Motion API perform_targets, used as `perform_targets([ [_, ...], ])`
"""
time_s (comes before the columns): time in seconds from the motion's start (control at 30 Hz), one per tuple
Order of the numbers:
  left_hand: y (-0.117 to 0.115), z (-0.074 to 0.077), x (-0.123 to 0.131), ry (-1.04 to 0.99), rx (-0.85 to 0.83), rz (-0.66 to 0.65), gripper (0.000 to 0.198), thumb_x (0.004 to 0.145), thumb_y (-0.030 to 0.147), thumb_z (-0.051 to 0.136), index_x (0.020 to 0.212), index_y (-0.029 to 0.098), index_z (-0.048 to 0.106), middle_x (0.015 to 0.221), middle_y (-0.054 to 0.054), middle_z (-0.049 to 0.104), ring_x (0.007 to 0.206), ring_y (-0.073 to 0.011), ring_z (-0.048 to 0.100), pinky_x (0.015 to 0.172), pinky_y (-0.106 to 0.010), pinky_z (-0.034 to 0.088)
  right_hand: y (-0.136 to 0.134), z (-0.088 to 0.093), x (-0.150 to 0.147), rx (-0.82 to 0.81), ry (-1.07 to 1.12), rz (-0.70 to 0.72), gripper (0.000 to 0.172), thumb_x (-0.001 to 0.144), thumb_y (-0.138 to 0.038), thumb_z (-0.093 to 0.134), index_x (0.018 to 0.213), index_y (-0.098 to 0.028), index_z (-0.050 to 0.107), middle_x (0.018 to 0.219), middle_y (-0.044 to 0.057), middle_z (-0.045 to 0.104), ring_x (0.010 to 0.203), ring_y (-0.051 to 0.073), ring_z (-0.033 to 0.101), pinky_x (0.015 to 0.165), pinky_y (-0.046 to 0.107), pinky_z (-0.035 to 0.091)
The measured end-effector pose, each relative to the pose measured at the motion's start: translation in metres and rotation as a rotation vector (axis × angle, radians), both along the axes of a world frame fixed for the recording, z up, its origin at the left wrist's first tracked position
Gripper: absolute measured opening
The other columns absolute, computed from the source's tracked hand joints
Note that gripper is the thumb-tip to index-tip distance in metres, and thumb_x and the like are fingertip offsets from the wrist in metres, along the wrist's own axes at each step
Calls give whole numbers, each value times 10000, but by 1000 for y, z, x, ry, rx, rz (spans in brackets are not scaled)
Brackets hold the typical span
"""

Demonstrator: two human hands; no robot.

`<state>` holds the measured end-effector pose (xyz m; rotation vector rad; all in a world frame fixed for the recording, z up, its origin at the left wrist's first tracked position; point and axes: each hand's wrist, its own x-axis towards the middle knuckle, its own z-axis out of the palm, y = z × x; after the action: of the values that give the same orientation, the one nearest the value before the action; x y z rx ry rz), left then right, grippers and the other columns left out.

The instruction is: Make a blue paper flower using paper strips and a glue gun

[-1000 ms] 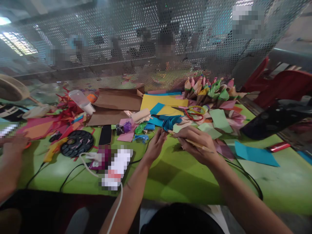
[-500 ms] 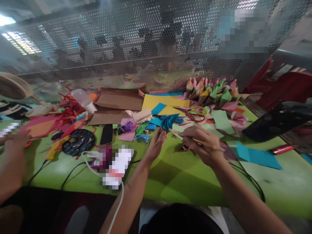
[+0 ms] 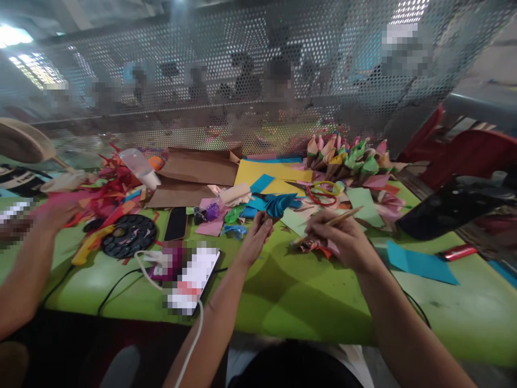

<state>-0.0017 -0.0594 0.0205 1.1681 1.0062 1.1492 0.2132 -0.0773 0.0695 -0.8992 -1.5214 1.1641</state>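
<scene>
My left hand (image 3: 256, 237) is closed around the base of a blue folded-paper flower (image 3: 279, 206) and holds it up over the green table (image 3: 299, 307). In my right hand (image 3: 337, 237) is a slim wooden paintbrush (image 3: 345, 215), pinched between fingers and thumb, its handle pointing up to the right. The brush's pale end is low at a small, dark, multicoloured item (image 3: 309, 245) whose kind I cannot make out. Orange and pink scraps lie partly under my right fingers.
Another person's hand (image 3: 56, 215) reaches in at left among red and pink paper. A yellow glue gun (image 3: 91, 248), black palette (image 3: 129, 236), lit phone (image 3: 194, 280) with cable, red scissors (image 3: 321, 195), paper cones (image 3: 359, 156) and a dark bottle (image 3: 444, 210) surround my hands.
My right hand has drawn the brush away from the blue flower, down to the small item on the table, tilting its handle upward. The other person's hand has moved right.
</scene>
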Motion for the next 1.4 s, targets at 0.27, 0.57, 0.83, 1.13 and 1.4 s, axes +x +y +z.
perform_targets([
  [0.27, 4, 4, -6, 49, 102, -49, 492, 826, 678, 658, 894, 204, 541, 736, 34, 478, 652, -106, 363, 601, -254, 311, -19, -32, -6, 67, -666, 382, 128, 791, -298, 766, 852, -199, 715, 723, 1, 724, 601, 149, 644, 537, 240, 450],
  [0.57, 5, -2, -7, 42, 41, -73, 387, 771, 523, 725, 954, 201, 615, 873, -9, 580, 849, -161, 505, 788, -282, 408, -21, -1, 25, 104, -610, -67, 339, 951, -517, 606, 859, -210, 718, 632, -16, 646, 500, 123, 541, 465, 234, 374],
  [0.83, -1, -9, -4, 142, 122, -154, 485, 798, 381, 754, 1177, 245, 485, 868, 44, 497, 782, -120, 465, 743, -237, 406, -5, 14, 5, 206, -302, -278, 272, 935, -465, 660, 984, -199, 681, 789, 5, 643, 652, 135, 569, 561, 240, 447],
  [1.13, 8, -14, -5, 305, 415, -39, 283, 890, 401, 673, 1105, 237, 591, 1099, -57, 598, 1053, -221, 508, 1004, -354, 399, -12, -1, 0, 68, -65, -78, 332, 893, -497, 714, 1053, -206, 713, 895, 38, 695, 700, 147, 636, 601, 256, 544],
  [1.4, 4, -6, -5, 331, 503, -80, 357, 969, 563, 529, 1014, 232, 652, 1104, -94, 628, 1094, -250, 537, 1053, -388, 393, -17, -6, -6, 98, -102, -78, 279, 916, -447, 693, 1044, -203, 737, 837, 28, 690, 699, 145, 632, 604, 253, 514],
])
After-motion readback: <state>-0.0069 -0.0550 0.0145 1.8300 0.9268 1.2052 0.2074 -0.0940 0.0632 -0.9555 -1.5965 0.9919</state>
